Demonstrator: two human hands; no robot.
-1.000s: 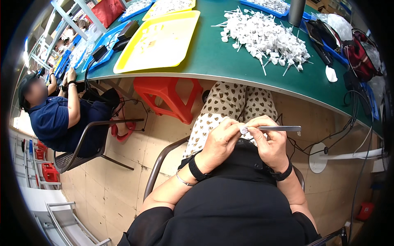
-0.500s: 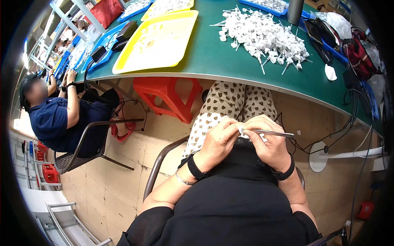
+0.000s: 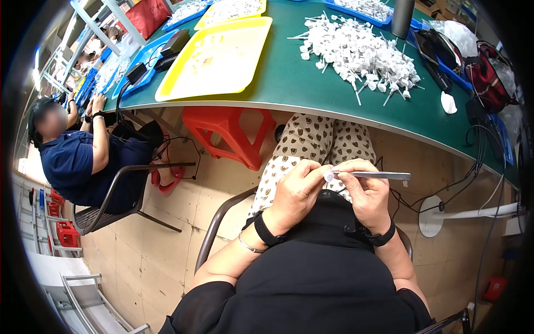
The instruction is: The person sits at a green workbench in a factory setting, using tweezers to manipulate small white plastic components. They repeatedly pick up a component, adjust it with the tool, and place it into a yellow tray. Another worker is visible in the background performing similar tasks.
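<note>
Above my lap, my left hand (image 3: 301, 192) pinches a small white plastic part (image 3: 329, 176) between thumb and fingertips. My right hand (image 3: 364, 192) is closed on metal tweezers (image 3: 381, 175), whose blunt end sticks out to the right. The tweezers' tips meet the white part, but my fingers hide just how they touch it. On the green table (image 3: 278, 67) ahead lies a heap of white plastic pieces with thin stems (image 3: 361, 55). To its left rests a yellow tray (image 3: 222, 61) with small yellowish bits scattered in it.
A red stool (image 3: 228, 131) stands under the table edge. At the left a person in dark blue (image 3: 75, 156) sits on a chair. Dark bags (image 3: 489, 78), a grey cylinder (image 3: 402, 19) and cables (image 3: 481, 139) are at the right. Blue trays (image 3: 361, 11) line the back.
The tweezers have turned closer to level, and their rear end now reaches farther right. More of the white part shows between my hands. My left hand has barely moved.
</note>
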